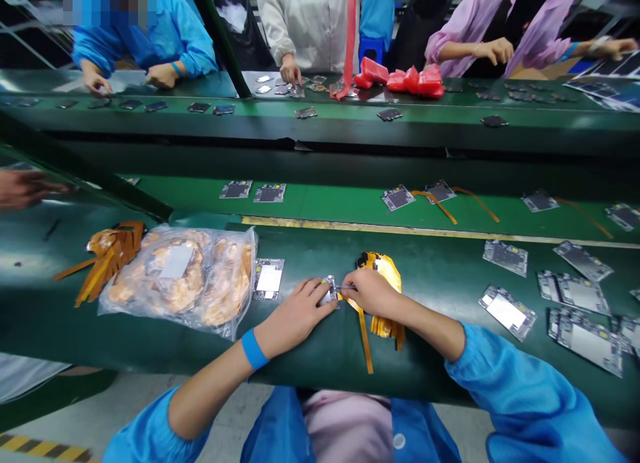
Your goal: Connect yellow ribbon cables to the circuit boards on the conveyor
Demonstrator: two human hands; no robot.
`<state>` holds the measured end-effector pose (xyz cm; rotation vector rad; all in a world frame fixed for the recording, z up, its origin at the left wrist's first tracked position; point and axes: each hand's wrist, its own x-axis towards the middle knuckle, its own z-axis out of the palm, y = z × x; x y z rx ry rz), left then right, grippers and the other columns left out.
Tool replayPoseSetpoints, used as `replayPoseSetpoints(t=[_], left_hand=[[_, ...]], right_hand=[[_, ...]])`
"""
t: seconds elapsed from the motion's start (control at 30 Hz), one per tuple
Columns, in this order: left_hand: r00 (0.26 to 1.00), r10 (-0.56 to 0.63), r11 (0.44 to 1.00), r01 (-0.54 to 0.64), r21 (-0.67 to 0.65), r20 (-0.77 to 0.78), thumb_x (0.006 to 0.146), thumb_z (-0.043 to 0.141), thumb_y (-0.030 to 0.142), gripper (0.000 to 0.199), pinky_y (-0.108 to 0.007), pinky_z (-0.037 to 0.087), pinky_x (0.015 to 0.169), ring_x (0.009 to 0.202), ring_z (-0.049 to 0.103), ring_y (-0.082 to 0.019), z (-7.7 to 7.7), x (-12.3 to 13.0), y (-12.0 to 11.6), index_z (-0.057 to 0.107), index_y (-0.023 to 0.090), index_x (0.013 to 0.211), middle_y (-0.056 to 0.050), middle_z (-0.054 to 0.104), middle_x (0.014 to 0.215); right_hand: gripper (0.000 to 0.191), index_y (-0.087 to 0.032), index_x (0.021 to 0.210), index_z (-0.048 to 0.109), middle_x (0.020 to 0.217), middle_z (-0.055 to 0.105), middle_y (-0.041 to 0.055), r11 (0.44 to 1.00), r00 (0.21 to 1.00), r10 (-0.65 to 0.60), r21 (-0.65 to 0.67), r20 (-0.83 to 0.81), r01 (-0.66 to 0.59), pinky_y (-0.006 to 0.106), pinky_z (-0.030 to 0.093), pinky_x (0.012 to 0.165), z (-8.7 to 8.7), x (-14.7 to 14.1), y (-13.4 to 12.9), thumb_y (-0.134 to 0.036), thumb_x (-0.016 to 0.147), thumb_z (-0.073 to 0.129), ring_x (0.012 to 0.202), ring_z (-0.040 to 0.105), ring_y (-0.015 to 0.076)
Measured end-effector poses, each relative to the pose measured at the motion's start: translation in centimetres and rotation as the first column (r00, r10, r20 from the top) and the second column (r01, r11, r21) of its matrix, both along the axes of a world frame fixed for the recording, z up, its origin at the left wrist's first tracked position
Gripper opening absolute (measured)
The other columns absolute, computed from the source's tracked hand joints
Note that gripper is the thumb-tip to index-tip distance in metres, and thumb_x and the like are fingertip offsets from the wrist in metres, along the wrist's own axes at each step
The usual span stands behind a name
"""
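Note:
My left hand [300, 316], with a blue band at the wrist, presses a small circuit board [330, 293] on the green bench, its fingers over the board's left part. My right hand [373, 293] is closed around a thin grey tool [346, 287], whose tip reaches the board's right side. An orange flex strip [366, 339] runs from beside the board toward the bench's front edge. Under and behind my right hand lies a pile of orange flex cables [387, 269]. Just left of my left hand lies another board [269, 279].
A clear plastic bag of orange cables [175, 276] lies left, beside loose cables [110, 253]. Several boards [575, 293] lie right. Beyond the bench runs a green belt [325, 206] with boards. People work opposite; another person's hand [25, 189] shows at far left.

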<state>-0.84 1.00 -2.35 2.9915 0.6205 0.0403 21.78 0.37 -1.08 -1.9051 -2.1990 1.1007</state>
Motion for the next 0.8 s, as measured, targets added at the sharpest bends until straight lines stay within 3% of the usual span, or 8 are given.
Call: replayPoseSetpoints(t=[0.13,0.3,0.5,0.63,0.8], left_hand=[[0.999,0.002,1.0,-0.002,-0.001,-0.047,0.102,0.046,0.018,0.041,-0.05,0.04,0.11,0.129,0.05,-0.03,0.3,0.4,-0.1,0.053,0.023,0.142,-0.014,0.057,0.135],[0.996,0.009,1.0,-0.007,0.022,-0.087,0.103,0.042,0.019,0.042,-0.048,0.039,0.108,0.125,0.052,-0.03,0.6,0.8,-0.2,0.052,0.023,0.143,-0.014,0.057,0.134],[0.995,-0.003,1.0,0.006,0.031,-0.097,0.103,0.042,0.021,0.038,-0.047,0.04,0.105,0.12,0.052,-0.031,0.8,1.0,-0.1,0.055,0.02,0.139,-0.014,0.057,0.131],[0.997,0.003,1.0,-0.001,0.022,-0.077,0.103,0.043,0.021,0.036,-0.047,0.04,0.105,0.117,0.052,-0.029,0.8,1.0,0.0,0.056,0.021,0.137,-0.014,0.057,0.131],[0.996,-0.007,1.0,0.007,0.007,-0.087,0.103,0.044,0.021,0.036,-0.048,0.04,0.104,0.118,0.051,-0.03,0.8,0.8,0.0,0.057,0.021,0.137,-0.015,0.057,0.132]], right_hand=[[0.017,-0.023,0.09,0.079,0.093,0.079,0.0068,1.0,0.999,0.015,0.008,0.045,-0.015,0.028,0.04,0.069,0.3,-0.1,0.0,-0.025,0.094,0.063,0.091,0.072,0.0223],[0.019,-0.023,0.093,0.077,0.093,0.078,0.0089,0.994,0.985,0.066,0.07,0.159,-0.078,0.029,0.042,0.071,0.7,-0.3,-0.6,-0.029,0.097,0.06,0.093,0.072,0.0247],[0.04,-0.021,0.105,0.075,0.109,0.072,0.0106,0.969,0.967,0.144,0.168,0.209,-0.181,0.028,0.043,0.073,1.5,-0.2,-1.3,-0.037,0.108,0.038,0.09,0.07,0.0206],[0.028,-0.023,0.111,0.071,0.107,0.072,0.007,0.963,0.975,0.175,0.183,0.135,-0.198,0.028,0.041,0.072,1.0,-0.5,-1.2,-0.032,0.106,0.046,0.092,0.069,0.0198],[0.023,-0.021,0.104,0.071,0.105,0.073,0.0066,0.964,0.974,0.185,0.166,0.131,-0.206,0.029,0.039,0.071,0.5,-0.7,-0.9,-0.031,0.104,0.051,0.09,0.069,0.0208]])
